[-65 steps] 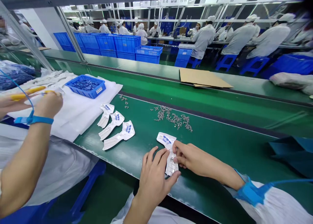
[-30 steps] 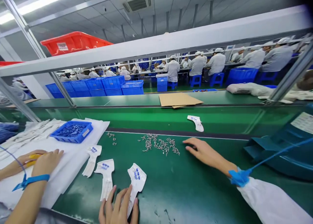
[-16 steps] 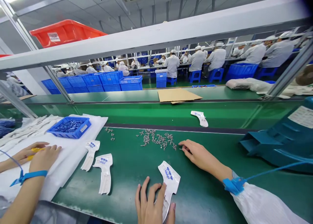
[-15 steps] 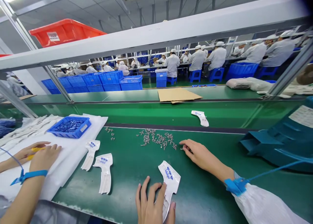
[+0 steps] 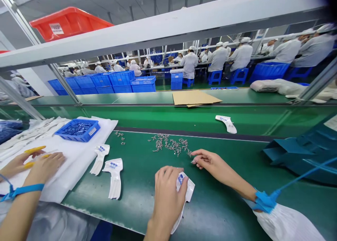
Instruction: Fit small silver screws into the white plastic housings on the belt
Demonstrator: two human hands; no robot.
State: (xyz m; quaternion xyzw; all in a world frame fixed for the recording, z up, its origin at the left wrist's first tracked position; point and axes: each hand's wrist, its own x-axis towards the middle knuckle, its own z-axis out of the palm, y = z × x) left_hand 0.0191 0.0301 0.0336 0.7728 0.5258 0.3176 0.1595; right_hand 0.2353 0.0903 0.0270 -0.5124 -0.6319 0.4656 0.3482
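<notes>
Loosely, left hand holds a curved white shell; right hand curled, grasp unclear

White plastic shells, smooth with a soft sheen, lie on the dark green worktop, whose slick surface throws pale reflections my way. Small metal pieces glint silver there, while the brighter green strip beyond gleams glossier. Flat brown cardboard looks dry and matt. A shiny blue plastic tray sits on a matt white sheet, paper or foam, I cannot tell which. Overhead, a glossy red plastic bin shines above silvery metal posts; nearer, a sleeve of thin white cloth shows fine creases.
</notes>
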